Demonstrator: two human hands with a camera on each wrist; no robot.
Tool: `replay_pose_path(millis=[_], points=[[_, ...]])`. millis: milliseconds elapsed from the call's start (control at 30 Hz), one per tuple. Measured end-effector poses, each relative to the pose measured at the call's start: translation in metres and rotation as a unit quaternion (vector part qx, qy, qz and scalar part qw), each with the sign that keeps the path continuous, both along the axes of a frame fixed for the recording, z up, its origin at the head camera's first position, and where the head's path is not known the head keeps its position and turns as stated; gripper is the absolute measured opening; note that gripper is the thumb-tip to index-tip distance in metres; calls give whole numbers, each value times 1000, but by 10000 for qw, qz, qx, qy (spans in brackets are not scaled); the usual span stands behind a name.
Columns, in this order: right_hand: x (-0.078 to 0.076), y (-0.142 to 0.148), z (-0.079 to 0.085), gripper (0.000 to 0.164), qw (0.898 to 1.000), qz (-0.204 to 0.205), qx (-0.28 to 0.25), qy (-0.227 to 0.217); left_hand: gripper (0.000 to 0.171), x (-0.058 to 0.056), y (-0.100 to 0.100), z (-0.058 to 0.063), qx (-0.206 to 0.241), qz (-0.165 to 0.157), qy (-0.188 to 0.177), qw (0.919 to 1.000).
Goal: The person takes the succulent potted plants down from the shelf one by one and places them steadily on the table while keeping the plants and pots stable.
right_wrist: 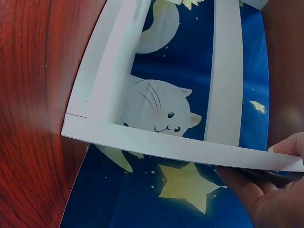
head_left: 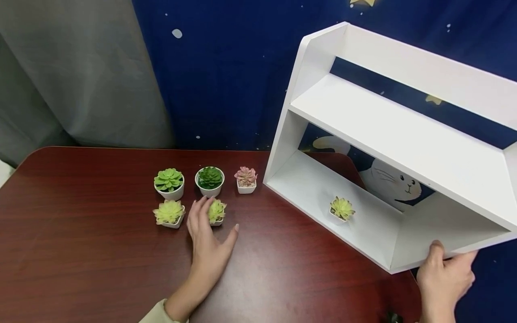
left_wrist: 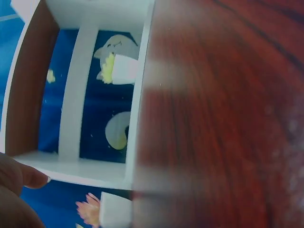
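My left hand [head_left: 208, 249] reaches over the table beside a small yellow-green succulent [head_left: 217, 211] in a white pot, with the thumb spread away from the fingers. The fingers partly hide that pot. In the head view, my right hand [head_left: 446, 278] grips the near side panel of a white two-tier shelf [head_left: 397, 114]. Its thumb and fingers lie on either side of the panel [right_wrist: 190, 152] in the right wrist view. Another yellow-green succulent [head_left: 341, 209] stands on the lower board of the shelf, toward its front edge.
Left of my left hand is a pale green succulent [head_left: 168, 212]. Behind stand a bright green one [head_left: 169, 183], a dark green one [head_left: 210, 180] in a round pot, and a pink one [head_left: 246, 179] near the shelf. A blue patterned curtain [head_left: 226, 80] hangs behind the table [head_left: 101, 251].
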State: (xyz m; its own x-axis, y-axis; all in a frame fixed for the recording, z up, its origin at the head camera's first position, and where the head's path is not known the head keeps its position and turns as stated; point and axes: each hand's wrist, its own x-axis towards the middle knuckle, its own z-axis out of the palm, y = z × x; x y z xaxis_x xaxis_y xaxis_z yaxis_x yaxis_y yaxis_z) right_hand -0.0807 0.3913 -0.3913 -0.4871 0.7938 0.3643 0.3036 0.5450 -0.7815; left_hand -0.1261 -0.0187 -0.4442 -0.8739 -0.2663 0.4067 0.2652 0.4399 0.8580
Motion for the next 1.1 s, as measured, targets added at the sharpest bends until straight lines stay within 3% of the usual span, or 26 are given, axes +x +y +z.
replay_pose_path(millis=[67, 133, 267, 500, 600, 833, 1100], points=[[0, 0, 0, 53, 10000, 13, 16, -4, 77, 3, 5, 4, -77, -255, 276, 9993], [-1, -1, 1, 53, 10000, 19, 24, -16, 73, 6, 10, 10, -93, -538, 238, 9982], [-1, -2, 2, 54, 10000, 33, 60, -31, 64, 11, 24, 19, 86, -1141, -309, 9930], [1, -2, 2, 54, 9999, 59, 94, -43, 50, 9, 53, 25, -88, -2261, -1011, 9688], [0, -2, 2, 55, 9999, 69, 80, -62, 51, 3, 66, 27, -223, -2474, -1202, 9612], [-2, -2, 3, 54, 9999, 114, 67, -66, 49, -17, 94, 30, 42, -2857, -1355, 9487], [0, -3, 5, 55, 9999, 121, 35, -66, 59, -38, 123, 26, -148, -2830, -1516, 9470]])
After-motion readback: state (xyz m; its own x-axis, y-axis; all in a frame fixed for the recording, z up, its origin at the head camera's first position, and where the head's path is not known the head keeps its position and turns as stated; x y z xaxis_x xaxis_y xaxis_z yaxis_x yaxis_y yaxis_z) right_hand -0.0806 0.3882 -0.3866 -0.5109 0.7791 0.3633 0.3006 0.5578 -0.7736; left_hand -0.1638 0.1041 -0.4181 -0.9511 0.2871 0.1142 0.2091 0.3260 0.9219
